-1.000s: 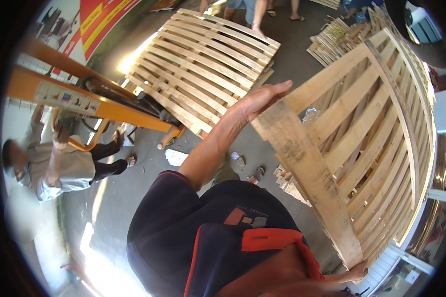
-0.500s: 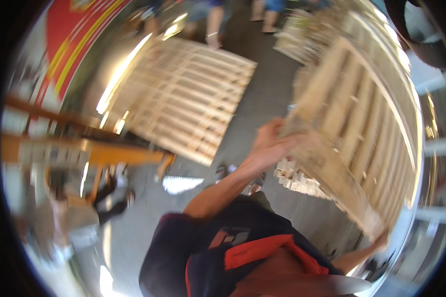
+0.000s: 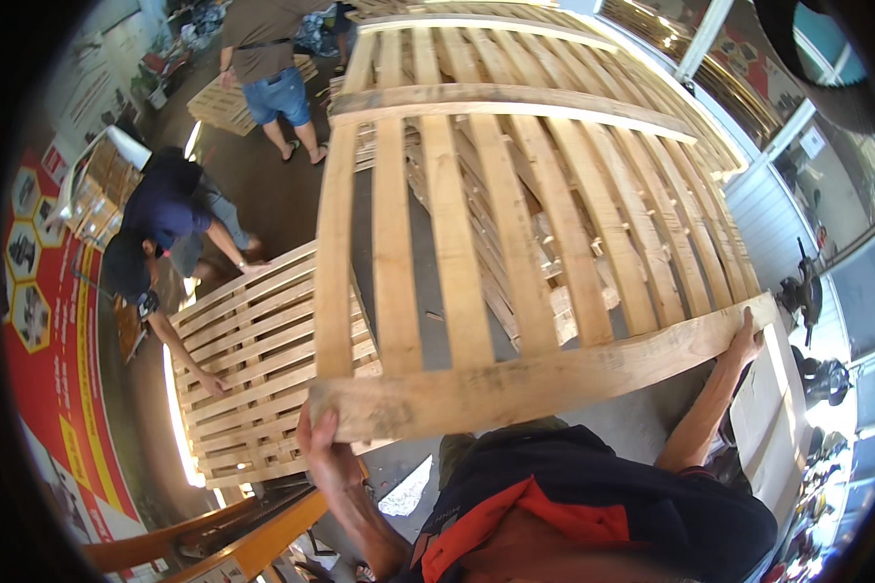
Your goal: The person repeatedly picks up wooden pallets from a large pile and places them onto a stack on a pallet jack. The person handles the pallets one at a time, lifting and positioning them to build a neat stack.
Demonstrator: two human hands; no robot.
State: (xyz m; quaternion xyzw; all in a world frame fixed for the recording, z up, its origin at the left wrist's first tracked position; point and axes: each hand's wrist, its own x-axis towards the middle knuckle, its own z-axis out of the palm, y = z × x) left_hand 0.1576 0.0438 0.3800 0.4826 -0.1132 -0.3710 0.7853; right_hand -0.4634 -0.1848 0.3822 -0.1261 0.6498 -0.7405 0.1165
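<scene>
A large slatted wooden pallet (image 3: 544,384) fills the middle of the view, its near crossboard running across in front of my body. At the left end of that board, my left hand (image 3: 329,449) is closed with the thumb on the front face. My right hand (image 3: 745,340) grips the board's right end, thumb uppermost. Both arms are spread wide. The slats stretch away from me, and other loose timber shows through the gaps. What supports the far end cannot be made out.
Left of me, a bending person (image 3: 170,209) in dark blue has both hands at another slatted pallet (image 3: 262,330). Farther back stands a person in blue shorts (image 3: 274,92). An orange beam (image 3: 262,539) lies lower left; a blue corrugated wall (image 3: 768,209) borders the right.
The view has swung right. The pallet I hold now lies across the middle instead of tilted at the right, and both hands remain on its near board.
</scene>
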